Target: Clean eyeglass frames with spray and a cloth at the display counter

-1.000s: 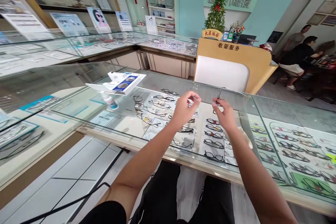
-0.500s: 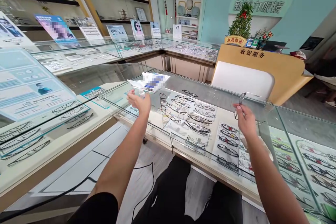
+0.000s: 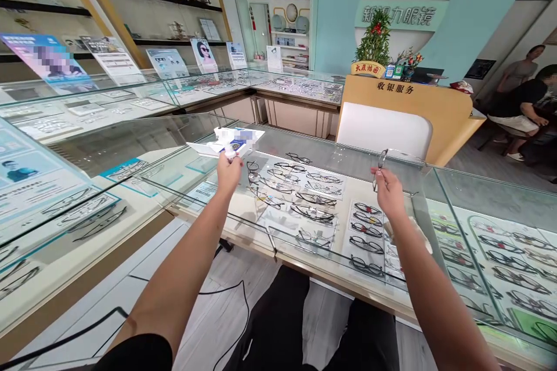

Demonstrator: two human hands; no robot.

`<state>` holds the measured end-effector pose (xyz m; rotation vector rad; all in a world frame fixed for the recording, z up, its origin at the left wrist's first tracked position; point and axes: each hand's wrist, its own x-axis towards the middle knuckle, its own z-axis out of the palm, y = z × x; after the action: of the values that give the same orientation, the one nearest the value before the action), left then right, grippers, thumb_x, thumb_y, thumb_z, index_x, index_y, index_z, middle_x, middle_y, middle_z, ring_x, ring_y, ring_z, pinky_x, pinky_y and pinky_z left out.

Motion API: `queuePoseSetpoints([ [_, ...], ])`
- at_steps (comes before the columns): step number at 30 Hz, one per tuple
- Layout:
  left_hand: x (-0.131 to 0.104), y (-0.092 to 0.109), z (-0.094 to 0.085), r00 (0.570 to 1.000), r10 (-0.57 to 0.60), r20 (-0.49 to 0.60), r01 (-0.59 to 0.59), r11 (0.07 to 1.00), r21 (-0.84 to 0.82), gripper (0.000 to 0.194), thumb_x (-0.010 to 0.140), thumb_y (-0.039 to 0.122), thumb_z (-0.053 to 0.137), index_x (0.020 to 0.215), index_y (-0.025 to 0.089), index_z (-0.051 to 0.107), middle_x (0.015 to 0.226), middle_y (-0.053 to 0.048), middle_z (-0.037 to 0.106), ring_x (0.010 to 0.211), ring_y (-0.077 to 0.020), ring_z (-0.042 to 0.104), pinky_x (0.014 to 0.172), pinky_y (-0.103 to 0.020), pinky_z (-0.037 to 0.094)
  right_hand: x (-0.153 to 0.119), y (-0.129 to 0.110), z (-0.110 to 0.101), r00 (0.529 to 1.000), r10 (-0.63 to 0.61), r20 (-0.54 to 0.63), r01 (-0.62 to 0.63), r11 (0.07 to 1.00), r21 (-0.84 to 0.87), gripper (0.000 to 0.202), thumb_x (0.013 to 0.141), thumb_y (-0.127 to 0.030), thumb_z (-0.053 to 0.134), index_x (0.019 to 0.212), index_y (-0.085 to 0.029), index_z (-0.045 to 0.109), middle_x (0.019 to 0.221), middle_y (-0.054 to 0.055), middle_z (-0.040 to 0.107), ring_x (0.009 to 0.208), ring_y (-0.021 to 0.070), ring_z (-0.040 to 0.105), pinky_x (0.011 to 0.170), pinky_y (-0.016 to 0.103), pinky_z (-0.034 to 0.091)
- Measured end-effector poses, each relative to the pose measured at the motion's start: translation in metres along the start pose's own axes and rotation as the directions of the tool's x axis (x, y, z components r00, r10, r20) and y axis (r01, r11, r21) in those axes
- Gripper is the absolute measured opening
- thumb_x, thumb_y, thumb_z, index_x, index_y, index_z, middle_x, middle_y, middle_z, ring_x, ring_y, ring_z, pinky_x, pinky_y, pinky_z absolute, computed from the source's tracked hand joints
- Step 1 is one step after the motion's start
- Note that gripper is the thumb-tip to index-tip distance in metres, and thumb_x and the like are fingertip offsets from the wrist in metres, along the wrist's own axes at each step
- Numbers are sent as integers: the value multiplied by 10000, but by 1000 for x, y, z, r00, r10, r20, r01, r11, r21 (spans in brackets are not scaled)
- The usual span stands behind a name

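Observation:
My left hand [image 3: 229,171] is closed around a small white bottle [image 3: 230,153] at the far side of the glass counter. Just behind the bottle lies an open white and blue folded card or box [image 3: 241,140], partly hidden by the hand. On the right, my right hand [image 3: 389,190] pinches a pair of eyeglasses [image 3: 383,159] by its frame above the counter, with the temples stretching out to the right. A crumpled pale cloth [image 3: 420,236] lies on the glass, partly behind my right forearm.
Rows of eyeglasses [image 3: 315,211] lie inside the glass display counter [image 3: 278,232] before me. A wooden cashier desk [image 3: 448,110] with a plant [image 3: 375,40] stands beyond. Two people [image 3: 522,93] are at the far right. A black cable [image 3: 246,295] runs across the floor.
My left hand has closed on the small bottle, its fingers having been spread beside it before. The view has turned to the right, bringing the people in; my right hand still holds the eyeglasses.

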<state>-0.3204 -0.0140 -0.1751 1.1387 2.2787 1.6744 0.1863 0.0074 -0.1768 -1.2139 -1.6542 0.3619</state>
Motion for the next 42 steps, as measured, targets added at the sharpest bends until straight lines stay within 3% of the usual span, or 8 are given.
queuePoseSetpoints([
  [4,-35,73,35,931,228,284,-52,854,-517,311,921,537,615,845,237,582,653,1,535,574,-166,514,591,-307,472,-1,-1,3,1000,0,17,-1,999,32,511,1098,-600,426,1114,-238,786,1316,148,813,1212,349,690,1103,561,498],
  [8,-85,147,78,642,420,641,247,679,-692,787,854,986,506,610,238,520,452,28,361,399,-118,356,446,-276,319,1,-1,4,999,6,34,-8,997,77,486,1084,-608,460,1074,-245,782,1286,143,819,1191,341,705,1097,548,506],
  [11,-117,186,108,399,504,766,480,597,-643,909,767,1116,421,528,241,459,398,53,256,339,-98,271,396,-275,288,2,-1,4,999,9,37,-13,992,123,475,1084,-611,473,1061,-247,777,1280,135,817,1191,331,711,1080,520,516],
  [15,-144,214,134,238,561,793,603,555,-574,953,759,1147,315,488,240,423,377,50,213,324,-95,246,382,-279,272,3,-2,5,998,21,52,-29,985,168,460,1079,-621,498,1043,-259,781,1262,118,822,1164,313,709,1069,488,512],
  [20,-159,218,138,241,519,820,568,609,-553,954,752,1155,146,483,266,362,390,43,175,354,-109,223,412,-319,281,3,-9,6,993,84,85,-104,955,279,437,1064,-650,563,1019,-287,802,1234,82,819,1134,306,681,1005,458,491],
  [26,-160,197,146,436,534,724,348,642,-683,874,864,1035,333,521,248,499,446,6,345,436,-135,379,499,-334,347,1,-31,-3,965,102,241,-201,878,434,407,1014,-660,660,991,-289,826,1166,47,814,1046,277,647,971,419,483],
  [31,-161,184,155,510,553,660,18,759,-650,753,928,857,525,515,228,497,480,-6,437,481,-127,399,535,-331,298,-2,-42,-7,911,57,409,-303,766,567,372,1055,-604,651,1074,-287,845,1190,52,812,1048,251,648,961,391,470],
  [42,-167,178,161,500,514,697,-31,815,-579,715,978,788,502,548,222,429,514,-2,432,504,-124,365,516,-307,270,-8,-50,-1,848,-20,530,-400,632,664,361,1020,-606,729,1059,-271,860,1185,73,804,996,243,661,906,384,488],
])
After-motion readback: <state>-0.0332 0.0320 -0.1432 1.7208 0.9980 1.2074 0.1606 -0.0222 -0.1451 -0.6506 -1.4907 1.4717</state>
